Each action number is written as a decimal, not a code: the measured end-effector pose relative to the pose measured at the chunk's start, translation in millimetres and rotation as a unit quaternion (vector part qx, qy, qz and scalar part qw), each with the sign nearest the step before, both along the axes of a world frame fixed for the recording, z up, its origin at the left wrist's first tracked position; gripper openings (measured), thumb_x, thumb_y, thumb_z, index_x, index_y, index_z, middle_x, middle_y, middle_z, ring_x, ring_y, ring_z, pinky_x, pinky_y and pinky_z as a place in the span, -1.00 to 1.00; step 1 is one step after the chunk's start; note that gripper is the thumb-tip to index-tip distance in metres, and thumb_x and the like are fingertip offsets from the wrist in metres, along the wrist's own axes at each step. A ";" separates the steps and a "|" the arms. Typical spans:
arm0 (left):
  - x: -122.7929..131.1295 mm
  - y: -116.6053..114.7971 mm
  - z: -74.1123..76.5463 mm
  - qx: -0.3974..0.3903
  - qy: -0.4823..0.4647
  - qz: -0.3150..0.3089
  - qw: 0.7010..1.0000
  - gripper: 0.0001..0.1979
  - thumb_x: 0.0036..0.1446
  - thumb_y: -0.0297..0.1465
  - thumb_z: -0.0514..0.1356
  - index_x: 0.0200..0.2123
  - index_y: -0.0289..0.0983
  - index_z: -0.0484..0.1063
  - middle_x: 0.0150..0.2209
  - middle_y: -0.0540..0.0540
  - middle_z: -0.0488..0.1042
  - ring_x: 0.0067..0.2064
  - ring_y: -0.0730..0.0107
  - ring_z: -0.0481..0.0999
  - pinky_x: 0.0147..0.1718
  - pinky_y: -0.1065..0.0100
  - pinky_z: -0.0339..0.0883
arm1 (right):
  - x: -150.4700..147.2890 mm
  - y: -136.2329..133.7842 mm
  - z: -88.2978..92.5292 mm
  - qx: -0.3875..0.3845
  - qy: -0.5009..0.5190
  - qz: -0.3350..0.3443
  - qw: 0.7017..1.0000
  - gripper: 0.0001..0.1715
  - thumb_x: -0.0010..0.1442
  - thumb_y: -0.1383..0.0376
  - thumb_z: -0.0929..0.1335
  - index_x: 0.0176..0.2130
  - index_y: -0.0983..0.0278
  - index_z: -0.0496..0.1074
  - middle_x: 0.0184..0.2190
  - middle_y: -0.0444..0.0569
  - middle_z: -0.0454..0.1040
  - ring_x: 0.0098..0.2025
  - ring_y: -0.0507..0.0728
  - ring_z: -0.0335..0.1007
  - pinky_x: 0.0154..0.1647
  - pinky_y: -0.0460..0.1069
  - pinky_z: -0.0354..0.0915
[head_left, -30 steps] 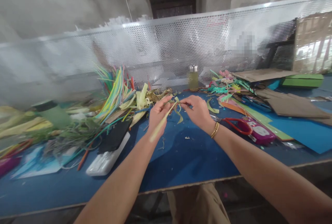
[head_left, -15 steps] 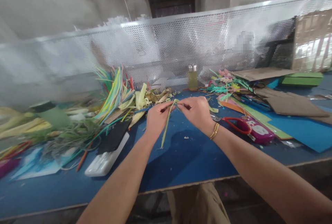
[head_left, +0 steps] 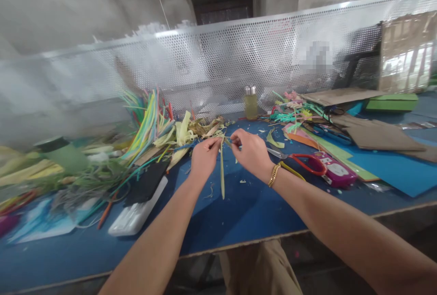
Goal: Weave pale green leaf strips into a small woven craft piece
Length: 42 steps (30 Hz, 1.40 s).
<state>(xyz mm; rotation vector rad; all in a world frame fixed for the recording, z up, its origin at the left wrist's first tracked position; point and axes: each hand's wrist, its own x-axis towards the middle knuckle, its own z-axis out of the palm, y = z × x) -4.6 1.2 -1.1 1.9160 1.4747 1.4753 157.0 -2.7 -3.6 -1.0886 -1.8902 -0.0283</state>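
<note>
My left hand pinches a narrow pale green strip of husk between thumb and fingertips. One end of the strip hangs straight down over the blue table. Close by on the right, my right hand, with a gold bracelet on its wrist, has its fingers closed at the strip's upper part. The fingertips partly hide the upper part. Behind the left hand lies a heap of dry husks. Scissors with red handles rest right of my right wrist, and a curled piece of husk lies beyond it.
A bundle of coloured stems and a white case under a black flat thing lie to the left. At the back stands a small jar before a perforated metal panel. Cardboard and blue sheets lie right.
My hands have drawn slightly apart. The hanging strip has swung from slanting to nearly upright. A yellow handle now shows beside my right wrist.
</note>
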 end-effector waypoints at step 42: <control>-1.0 -4.9 2.9 -0.093 0.043 -0.168 0.981 -0.79 0.11 -0.25 0.16 -0.47 -0.21 0.48 -0.55 0.04 0.37 -0.47 0.41 0.30 -0.42 0.39 0.18 | 23.6 21.2 12.8 -0.204 0.071 0.159 0.963 -0.69 0.21 0.16 0.31 -0.45 0.31 0.47 -0.58 -0.18 0.32 -0.51 -0.02 0.12 -0.46 -0.09 0.06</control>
